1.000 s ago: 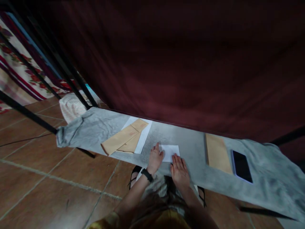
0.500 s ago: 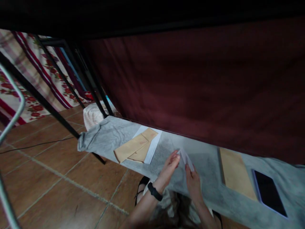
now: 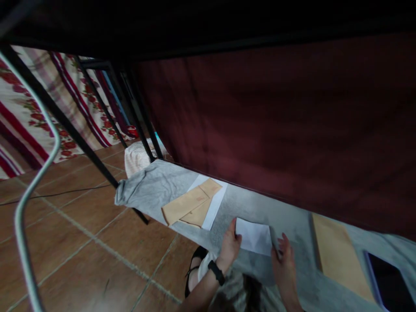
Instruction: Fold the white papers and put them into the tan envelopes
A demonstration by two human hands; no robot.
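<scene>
Left hand holds paper by edge, seemingly clear of cloth.

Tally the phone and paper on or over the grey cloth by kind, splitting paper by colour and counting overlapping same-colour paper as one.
Brown: 2 (left paper, right paper)
White: 2 (small paper, large sheet)
Phone: 1
Total: 5

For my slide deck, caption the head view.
Left hand and right hand at opposite edges of small white paper over grey cloth, a phone to the right.
</scene>
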